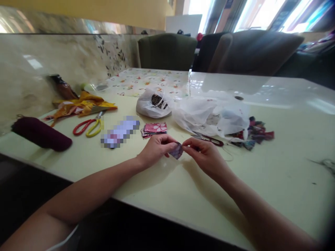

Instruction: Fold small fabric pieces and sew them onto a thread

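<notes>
Near the middle of the table, my left hand (156, 150) pinches a small patterned fabric piece (177, 152) between thumb and fingers. My right hand (202, 150) is closed at the upper right edge of the same piece, its thumb and forefinger pressed together there. Whether a needle is between those fingertips is too small to tell. Just beyond my left hand lies a stack of fabric squares (156, 128), a pink flowered one on top. Dark-red-handled scissors (209, 138) lie behind my right hand, and a loose thread (230, 155) curls beside it.
A purple thread cone (42, 134), red-and-yellow scissors (87, 127), yellow cloth (87, 104) and a blurred-out flat object (120, 131) are on the left. Behind stand a knotted white bag (148, 104) and a spread plastic bag (199, 113). Gathered fabric pieces (261, 134) lie right.
</notes>
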A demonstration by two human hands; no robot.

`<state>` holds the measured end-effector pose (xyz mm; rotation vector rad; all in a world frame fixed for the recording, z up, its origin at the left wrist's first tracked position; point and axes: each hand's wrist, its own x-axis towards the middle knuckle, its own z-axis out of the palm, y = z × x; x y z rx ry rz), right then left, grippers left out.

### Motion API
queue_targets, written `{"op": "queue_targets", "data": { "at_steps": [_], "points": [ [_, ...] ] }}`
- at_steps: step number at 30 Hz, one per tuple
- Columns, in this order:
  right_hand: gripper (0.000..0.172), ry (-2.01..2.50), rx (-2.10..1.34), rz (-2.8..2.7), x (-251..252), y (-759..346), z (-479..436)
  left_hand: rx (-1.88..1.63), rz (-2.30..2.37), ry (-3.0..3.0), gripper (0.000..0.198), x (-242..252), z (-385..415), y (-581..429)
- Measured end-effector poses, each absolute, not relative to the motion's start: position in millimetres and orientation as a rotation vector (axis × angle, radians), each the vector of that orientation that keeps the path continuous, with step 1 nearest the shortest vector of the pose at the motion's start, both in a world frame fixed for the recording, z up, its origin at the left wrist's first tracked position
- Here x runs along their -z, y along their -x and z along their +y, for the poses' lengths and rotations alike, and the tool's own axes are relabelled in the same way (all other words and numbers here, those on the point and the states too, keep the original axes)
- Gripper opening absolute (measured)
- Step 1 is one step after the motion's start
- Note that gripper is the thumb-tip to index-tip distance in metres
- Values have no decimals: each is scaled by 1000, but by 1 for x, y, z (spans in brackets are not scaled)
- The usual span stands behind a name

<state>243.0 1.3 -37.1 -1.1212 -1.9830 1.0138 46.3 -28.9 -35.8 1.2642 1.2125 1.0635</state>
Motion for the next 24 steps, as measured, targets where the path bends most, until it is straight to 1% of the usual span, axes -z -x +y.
{"op": "queue_targets", "data": {
  "at_steps": [12,24],
  "points": [
    [11,1081,-940,-2001,33,-240,0,-1115,1238,-1290,25,41,-26,-44],
    [11,1104,-1001,-1973,27,-239,-3,-1122,1267,-1326,26,37,-30,-44]
  ]
}}
